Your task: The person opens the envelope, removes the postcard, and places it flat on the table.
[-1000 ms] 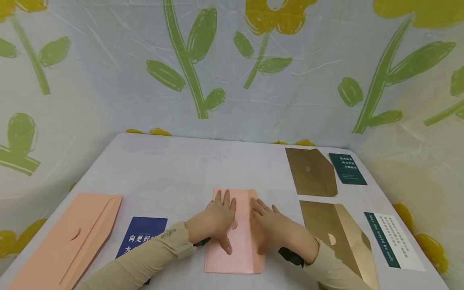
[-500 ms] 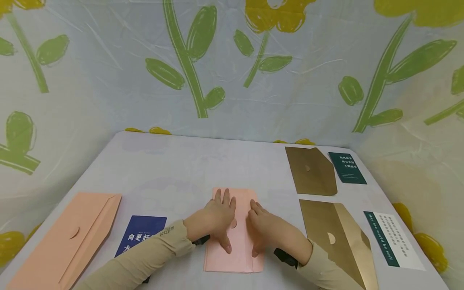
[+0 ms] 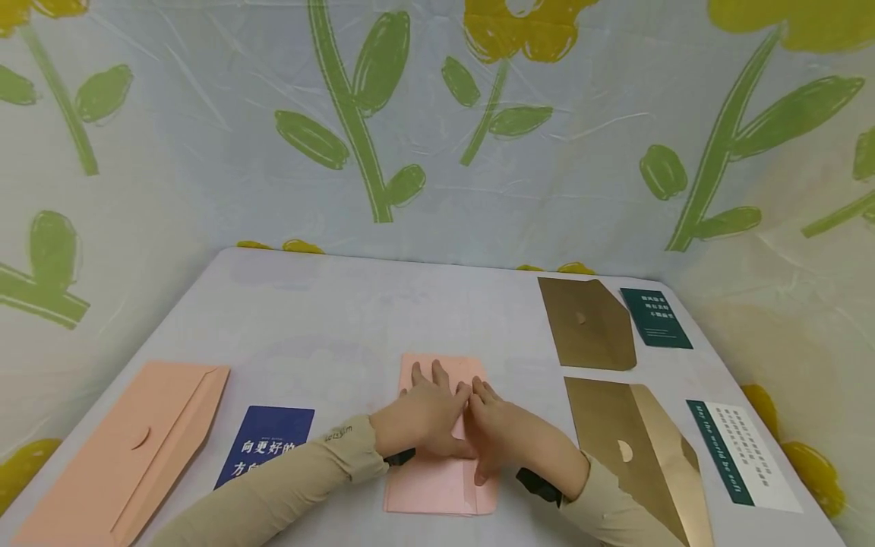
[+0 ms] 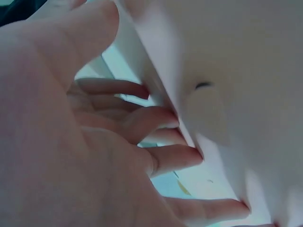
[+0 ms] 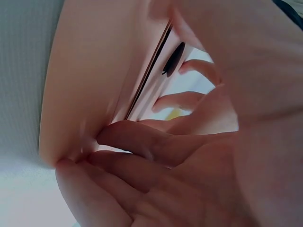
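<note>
pink envelope (image 3: 422,490) is being pressed by the left hand (image 3: 429,416), fingers spread, and the right hand (image 3: 499,431), fingers loosely extended.

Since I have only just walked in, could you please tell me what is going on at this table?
A person has both hands on the middle pink envelope: the left hand lies across it with fingers spread, and the right hand rests close by, along its right side. To the left lie another pink envelope and a blue card. To the right lie a nearer gold envelope, a farther gold envelope, a dark green card and a green-and-white card.
</note>
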Action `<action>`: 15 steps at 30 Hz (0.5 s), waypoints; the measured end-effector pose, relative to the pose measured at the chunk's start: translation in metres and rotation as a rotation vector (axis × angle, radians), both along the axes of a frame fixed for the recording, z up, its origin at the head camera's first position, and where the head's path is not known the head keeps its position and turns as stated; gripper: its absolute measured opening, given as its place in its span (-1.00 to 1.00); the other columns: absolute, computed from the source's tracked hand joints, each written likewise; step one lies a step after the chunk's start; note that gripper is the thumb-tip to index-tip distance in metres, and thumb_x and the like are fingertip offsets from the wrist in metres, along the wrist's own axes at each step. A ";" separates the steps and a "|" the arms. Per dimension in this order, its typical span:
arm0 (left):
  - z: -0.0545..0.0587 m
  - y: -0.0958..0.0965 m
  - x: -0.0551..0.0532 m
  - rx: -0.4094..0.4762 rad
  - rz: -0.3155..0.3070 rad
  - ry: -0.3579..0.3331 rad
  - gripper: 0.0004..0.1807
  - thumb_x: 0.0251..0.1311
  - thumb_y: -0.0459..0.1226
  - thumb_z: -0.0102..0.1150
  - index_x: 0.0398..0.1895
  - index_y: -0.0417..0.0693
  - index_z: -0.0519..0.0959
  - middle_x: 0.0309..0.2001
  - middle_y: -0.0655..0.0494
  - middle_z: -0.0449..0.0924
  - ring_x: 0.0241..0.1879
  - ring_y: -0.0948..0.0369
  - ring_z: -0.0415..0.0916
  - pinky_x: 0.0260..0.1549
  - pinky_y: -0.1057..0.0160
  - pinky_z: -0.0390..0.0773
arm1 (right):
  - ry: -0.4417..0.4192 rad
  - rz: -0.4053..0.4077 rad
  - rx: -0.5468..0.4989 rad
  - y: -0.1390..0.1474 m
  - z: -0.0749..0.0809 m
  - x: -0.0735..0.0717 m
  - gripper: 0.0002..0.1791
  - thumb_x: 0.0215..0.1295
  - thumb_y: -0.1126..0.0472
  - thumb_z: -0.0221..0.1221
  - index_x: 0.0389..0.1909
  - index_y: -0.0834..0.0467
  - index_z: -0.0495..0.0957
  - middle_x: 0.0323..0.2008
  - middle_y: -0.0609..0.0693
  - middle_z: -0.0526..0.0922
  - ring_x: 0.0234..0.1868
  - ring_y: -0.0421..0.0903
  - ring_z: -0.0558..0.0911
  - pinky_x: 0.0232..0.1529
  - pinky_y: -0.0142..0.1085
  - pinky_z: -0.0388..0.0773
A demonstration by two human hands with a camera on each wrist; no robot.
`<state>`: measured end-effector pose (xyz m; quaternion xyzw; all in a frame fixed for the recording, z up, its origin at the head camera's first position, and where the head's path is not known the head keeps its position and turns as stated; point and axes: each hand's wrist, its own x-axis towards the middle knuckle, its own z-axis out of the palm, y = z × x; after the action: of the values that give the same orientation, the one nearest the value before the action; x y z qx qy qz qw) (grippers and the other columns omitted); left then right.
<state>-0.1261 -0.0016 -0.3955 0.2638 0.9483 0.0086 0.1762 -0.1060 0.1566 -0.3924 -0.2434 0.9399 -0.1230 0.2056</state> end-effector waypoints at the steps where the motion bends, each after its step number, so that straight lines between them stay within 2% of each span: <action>1: 0.000 0.001 0.001 0.003 0.011 0.001 0.11 -0.02 0.43 0.23 0.53 0.08 0.20 0.47 -0.44 -0.02 0.36 -0.50 0.02 0.05 -0.21 0.50 | -0.002 0.000 -0.001 0.000 0.000 0.000 0.35 -0.27 0.03 0.65 0.47 0.45 0.05 0.49 0.43 -0.03 0.50 0.29 0.04 0.36 0.01 0.24; 10: -0.004 0.007 0.002 -0.104 0.047 0.015 -0.10 0.20 0.31 0.08 0.55 0.21 0.14 0.51 -0.34 -0.07 0.40 -0.43 -0.01 -0.03 -0.20 0.55 | 0.021 0.020 0.018 -0.001 -0.003 -0.002 0.36 -0.28 0.01 0.66 0.46 0.46 0.05 0.47 0.45 -0.02 0.49 0.32 0.05 0.35 0.02 0.26; 15: -0.006 0.008 0.004 -0.098 0.071 0.014 -0.12 0.22 0.30 0.03 0.56 0.24 0.13 0.52 -0.33 -0.10 0.42 -0.42 -0.05 -0.04 -0.24 0.54 | 0.027 0.019 0.009 0.000 -0.003 -0.002 0.37 -0.31 0.03 0.66 0.46 0.46 0.05 0.47 0.47 -0.02 0.49 0.33 0.05 0.35 0.02 0.25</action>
<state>-0.1223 0.0067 -0.4019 0.2211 0.9575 -0.0334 0.1820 -0.1078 0.1565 -0.3958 -0.2530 0.9407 -0.1138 0.1953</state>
